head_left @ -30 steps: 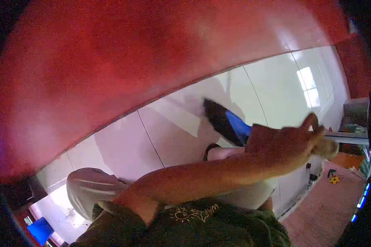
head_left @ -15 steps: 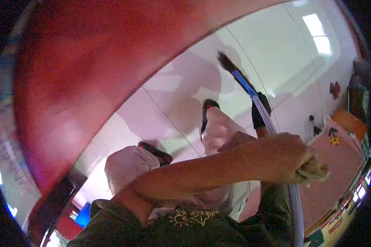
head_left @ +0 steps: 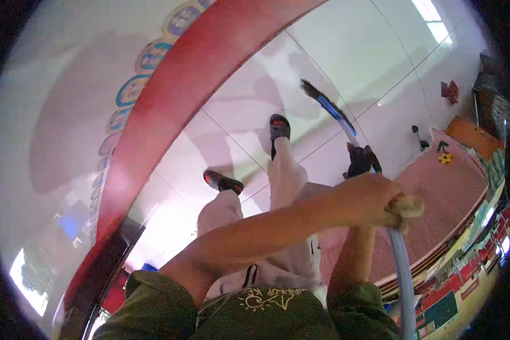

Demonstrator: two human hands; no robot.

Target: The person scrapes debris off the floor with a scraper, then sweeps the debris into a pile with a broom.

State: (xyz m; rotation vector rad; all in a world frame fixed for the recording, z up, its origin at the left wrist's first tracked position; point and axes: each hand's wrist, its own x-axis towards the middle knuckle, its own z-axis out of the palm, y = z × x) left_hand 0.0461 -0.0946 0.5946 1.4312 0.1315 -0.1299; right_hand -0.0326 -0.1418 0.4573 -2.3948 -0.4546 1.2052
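A long-handled broom [head_left: 401,272] runs diagonally on the right, with a pale shiny handle, a blue head and dark bristles [head_left: 313,89] at the white tiled floor. My left hand [head_left: 388,198] reaches across my body and is closed around the upper handle. Farther down toward the head, my right hand [head_left: 361,160], in a black glove, is wrapped around the handle. The left forearm passes over the right arm in this view.
A white wall with a red lower band [head_left: 181,107] curves along the left. My dark shoes [head_left: 279,127] stand on the tiles. At right lie a pink ribbed mat [head_left: 436,192] with a yellow flower shape [head_left: 445,157], a red object [head_left: 450,92] and an orange-brown panel [head_left: 467,136].
The view has shifted, showing more white wall at left and more mat at right. Both shoes now show more fully. Both hands still grip the broom, appearing slightly farther left.
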